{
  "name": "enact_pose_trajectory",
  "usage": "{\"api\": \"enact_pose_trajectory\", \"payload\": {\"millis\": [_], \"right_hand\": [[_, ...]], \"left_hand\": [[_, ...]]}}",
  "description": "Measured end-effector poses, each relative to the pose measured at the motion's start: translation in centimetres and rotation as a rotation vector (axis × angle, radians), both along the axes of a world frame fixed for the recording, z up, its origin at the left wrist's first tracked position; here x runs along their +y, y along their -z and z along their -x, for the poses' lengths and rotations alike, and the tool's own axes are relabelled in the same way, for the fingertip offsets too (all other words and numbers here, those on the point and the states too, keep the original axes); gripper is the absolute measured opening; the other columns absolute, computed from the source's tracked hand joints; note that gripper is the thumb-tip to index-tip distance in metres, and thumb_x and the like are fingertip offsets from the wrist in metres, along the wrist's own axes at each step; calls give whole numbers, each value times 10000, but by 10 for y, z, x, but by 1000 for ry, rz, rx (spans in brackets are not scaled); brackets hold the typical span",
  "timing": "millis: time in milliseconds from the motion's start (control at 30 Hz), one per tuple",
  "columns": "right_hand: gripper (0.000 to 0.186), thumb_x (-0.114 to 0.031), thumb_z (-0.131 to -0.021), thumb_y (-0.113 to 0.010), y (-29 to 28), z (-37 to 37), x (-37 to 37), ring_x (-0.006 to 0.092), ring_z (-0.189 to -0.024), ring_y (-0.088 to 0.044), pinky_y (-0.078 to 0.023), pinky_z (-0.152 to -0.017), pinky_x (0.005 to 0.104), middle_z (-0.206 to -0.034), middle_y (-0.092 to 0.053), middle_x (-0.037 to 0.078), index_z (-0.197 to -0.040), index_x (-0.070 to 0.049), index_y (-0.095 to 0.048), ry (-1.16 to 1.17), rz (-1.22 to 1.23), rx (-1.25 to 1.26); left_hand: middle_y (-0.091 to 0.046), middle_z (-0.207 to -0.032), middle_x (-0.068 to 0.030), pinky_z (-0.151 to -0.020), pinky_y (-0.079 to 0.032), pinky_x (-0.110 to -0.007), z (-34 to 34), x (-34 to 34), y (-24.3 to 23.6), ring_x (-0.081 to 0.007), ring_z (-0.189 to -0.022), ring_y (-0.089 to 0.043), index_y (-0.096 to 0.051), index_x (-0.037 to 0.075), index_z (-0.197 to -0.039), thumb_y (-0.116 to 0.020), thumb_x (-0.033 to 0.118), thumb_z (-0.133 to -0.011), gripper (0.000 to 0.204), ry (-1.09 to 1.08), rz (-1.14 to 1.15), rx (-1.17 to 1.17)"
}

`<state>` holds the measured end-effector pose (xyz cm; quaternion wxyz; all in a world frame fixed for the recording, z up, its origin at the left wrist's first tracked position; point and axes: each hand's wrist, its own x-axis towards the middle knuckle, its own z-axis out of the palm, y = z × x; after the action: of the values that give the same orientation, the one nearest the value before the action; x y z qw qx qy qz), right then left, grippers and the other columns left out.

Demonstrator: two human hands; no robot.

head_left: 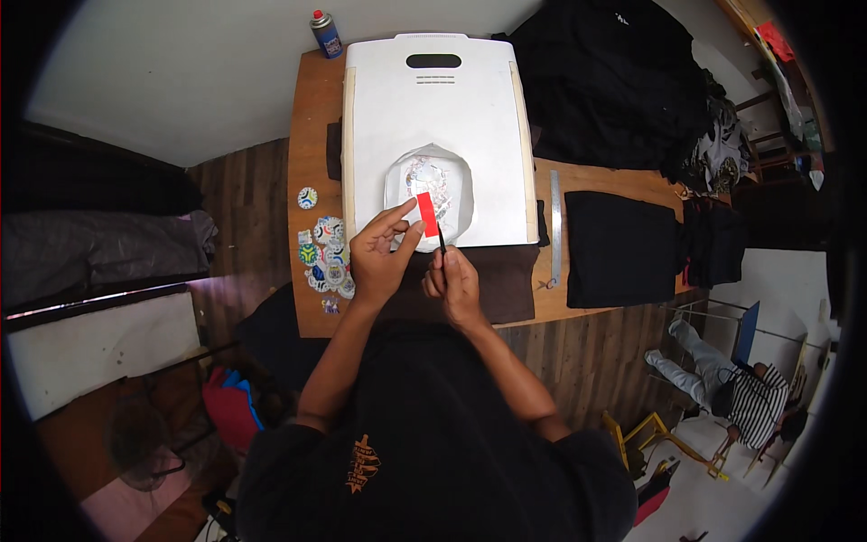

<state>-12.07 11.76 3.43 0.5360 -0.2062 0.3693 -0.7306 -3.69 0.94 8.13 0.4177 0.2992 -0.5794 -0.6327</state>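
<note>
My left hand (384,253) pinches a small red rectangular piece (426,210) between thumb and fingers. Closed around a slim, dark, pointed tool (441,237) is my right hand (459,287); the tool's tip meets the red piece's right edge, and its exact kind is too small to tell. Both hands are over the near edge of a large white panel (488,117) with a dark handle slot. Beneath the red piece sits a white, many-sided shallow container (466,194), with small pale and coloured scraps inside. My left hand partly covers its near side.
Round patterned stickers (330,257) lie left of the panel on the wooden table (312,117). A spray can (326,34) stands at the far left. On the right are a metal ruler (555,226), folded black cloth (620,248) and a dark garment heap (605,81). A person (757,397) is at lower right.
</note>
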Motion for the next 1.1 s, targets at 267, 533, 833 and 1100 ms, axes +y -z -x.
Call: {"api": "enact_pose_trajectory", "payload": {"millis": [267,533,833,1100], "right_hand": [[363,-381,-1066,-319,0,2,-1,79,-450,-247,-257,-473,257,-561,-291,-30,-926,-73,-450,-22,-25,8],[355,-367,-1069,-313,-3,3,-4,75,-447,-239,-249,-468,254,-556,-286,-37,-914,-81,-455,-3,-35,22],[354,-365,-1069,-317,-6,5,-6,73,-443,-234,-249,-463,255,-550,-279,-38,-908,-82,-456,9,-33,40],[306,-303,-1073,-341,-10,6,-8,67,-456,-237,-254,-464,245,-563,-287,-36,-925,-68,-468,26,-21,-4]], "left_hand": [[-640,-1007,-78,-789,-493,-209,-1,2,-1,-68,-856,-599,-559,-83,-1278,-639,-102,-872,415,3,-46,-9],[-633,-1044,-86,-778,-497,-203,-2,4,-2,-66,-846,-594,-546,-91,-1286,-633,-116,-867,429,13,-44,3],[-630,-1058,-95,-789,-505,-211,-4,5,4,-73,-861,-607,-534,-92,-1298,-632,-118,-867,443,53,9,-20],[-626,-1064,-98,-784,-504,-211,-3,7,-1,-68,-842,-597,-537,-97,-1293,-631,-124,-864,440,47,-24,-9]]}}
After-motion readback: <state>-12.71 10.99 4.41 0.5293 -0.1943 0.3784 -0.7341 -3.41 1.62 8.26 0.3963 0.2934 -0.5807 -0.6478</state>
